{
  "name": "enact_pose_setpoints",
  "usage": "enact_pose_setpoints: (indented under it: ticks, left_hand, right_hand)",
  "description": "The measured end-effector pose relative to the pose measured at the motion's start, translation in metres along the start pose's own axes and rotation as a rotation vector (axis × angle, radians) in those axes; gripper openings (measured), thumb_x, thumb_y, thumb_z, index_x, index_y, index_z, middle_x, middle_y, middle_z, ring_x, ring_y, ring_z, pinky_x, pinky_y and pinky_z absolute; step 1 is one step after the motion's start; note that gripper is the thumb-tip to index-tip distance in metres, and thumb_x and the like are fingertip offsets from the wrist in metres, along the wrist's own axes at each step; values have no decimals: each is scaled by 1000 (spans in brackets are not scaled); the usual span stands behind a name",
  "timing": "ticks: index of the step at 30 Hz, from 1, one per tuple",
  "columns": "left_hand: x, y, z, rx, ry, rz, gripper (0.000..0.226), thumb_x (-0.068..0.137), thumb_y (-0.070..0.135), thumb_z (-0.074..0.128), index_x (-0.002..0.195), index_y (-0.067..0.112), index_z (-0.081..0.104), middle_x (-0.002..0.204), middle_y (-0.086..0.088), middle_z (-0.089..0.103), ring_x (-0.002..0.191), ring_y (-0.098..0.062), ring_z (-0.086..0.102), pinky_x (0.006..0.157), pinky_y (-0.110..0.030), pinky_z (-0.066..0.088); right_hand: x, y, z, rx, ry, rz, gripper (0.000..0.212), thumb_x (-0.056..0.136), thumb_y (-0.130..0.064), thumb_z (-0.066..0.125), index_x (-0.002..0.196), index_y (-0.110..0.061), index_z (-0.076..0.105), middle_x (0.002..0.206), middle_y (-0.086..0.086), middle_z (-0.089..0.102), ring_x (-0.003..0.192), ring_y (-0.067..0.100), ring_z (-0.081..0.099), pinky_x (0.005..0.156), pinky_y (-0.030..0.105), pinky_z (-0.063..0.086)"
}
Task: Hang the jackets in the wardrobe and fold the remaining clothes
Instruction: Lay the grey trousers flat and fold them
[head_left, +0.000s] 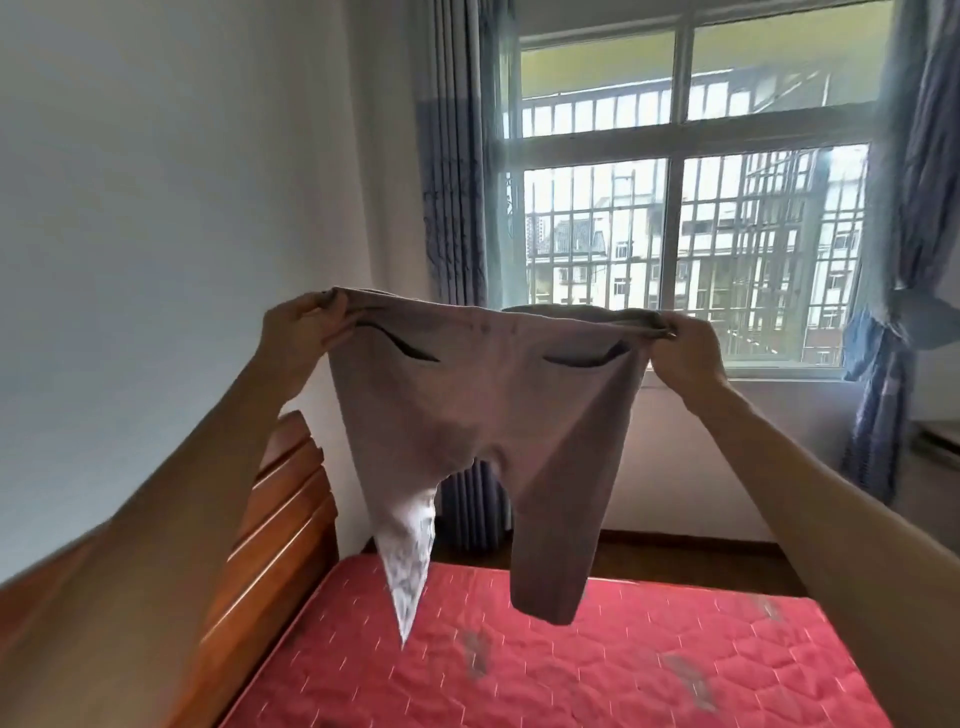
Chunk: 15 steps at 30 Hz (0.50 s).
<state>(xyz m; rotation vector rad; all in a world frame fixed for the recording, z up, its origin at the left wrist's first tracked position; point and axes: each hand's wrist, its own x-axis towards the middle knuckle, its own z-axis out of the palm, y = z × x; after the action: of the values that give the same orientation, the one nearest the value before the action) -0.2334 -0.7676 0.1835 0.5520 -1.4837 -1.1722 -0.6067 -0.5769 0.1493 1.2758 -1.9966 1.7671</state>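
A pair of grey-brown trousers hangs in the air in front of me, stretched by its waistband, two slit pockets facing me. My left hand pinches the waistband's left end and my right hand pinches its right end. The right leg hangs down whole. The left leg is turned up or inside out, and a pale patterned point of cloth dangles from it above the mattress. No jacket or wardrobe is in view.
Below lies a red quilted mattress with a wooden headboard at its left against a white wall. Behind the trousers are a barred window and blue curtains on both sides.
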Motion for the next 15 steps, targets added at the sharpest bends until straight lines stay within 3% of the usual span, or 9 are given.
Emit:
enact_pose_setpoints:
  ticks: [2, 4, 7, 9, 12, 13, 15]
  left_hand:
    - [-40, -20, -13, 32, 7, -68, 29, 95, 13, 65, 115, -7, 66, 120, -24, 68, 113, -32, 67, 103, -40, 51]
    - [-90, -48, -26, 49, 22, -144, 13, 95, 7, 63, 98, 0, 74, 101, -15, 76, 97, -23, 73, 95, -36, 55]
    - [-178, -106, -43, 66, 84, -292, 50, 94, -12, 51, 63, 17, 78, 66, 9, 74, 64, -2, 71, 72, -22, 60]
    - [-246, -150, -57, 113, 126, -409, 41, 90, -14, 55, 69, 15, 75, 60, 11, 71, 59, -3, 67, 62, -14, 57]
    - [-363, -225, -80, 159, 141, -623, 21, 89, -12, 60, 85, 6, 69, 66, 4, 74, 59, -6, 68, 60, -15, 57]
    - [-407, -249, -87, 175, 131, -703, 18, 89, -11, 61, 88, 6, 69, 70, 2, 75, 60, -5, 69, 62, -18, 57]
    - [-492, -288, -97, 194, 115, -863, 14, 88, -8, 64, 87, 5, 70, 76, -5, 75, 64, -7, 70, 66, -23, 56]
  right_hand:
    - [-44, 22, 5, -21, -79, 37, 30, 81, 4, 57, 89, -20, 73, 76, 5, 67, 74, 20, 57, 59, 24, 40]
    - [-96, 48, 9, -27, -143, 62, 37, 82, 3, 60, 90, -30, 71, 78, -1, 68, 78, 19, 60, 63, 24, 42]
    - [-194, 89, 10, -43, -247, 64, 40, 74, 4, 63, 97, -26, 77, 90, -1, 72, 87, 15, 64, 72, 12, 43]
    - [-268, 125, 8, -91, -294, 86, 38, 72, 7, 66, 100, -15, 78, 96, 4, 74, 90, 15, 64, 75, 11, 40]
    - [-390, 187, -4, -149, -419, 254, 38, 72, 8, 66, 101, -13, 78, 102, 7, 75, 95, 23, 69, 80, 25, 47]
    - [-431, 206, -12, -174, -470, 325, 40, 71, 9, 66, 101, -14, 79, 102, 6, 76, 95, 24, 69, 80, 23, 47]
    - [-512, 238, -30, -217, -551, 442, 44, 68, 16, 66, 97, -14, 80, 100, 4, 76, 96, 19, 69, 76, 3, 39]
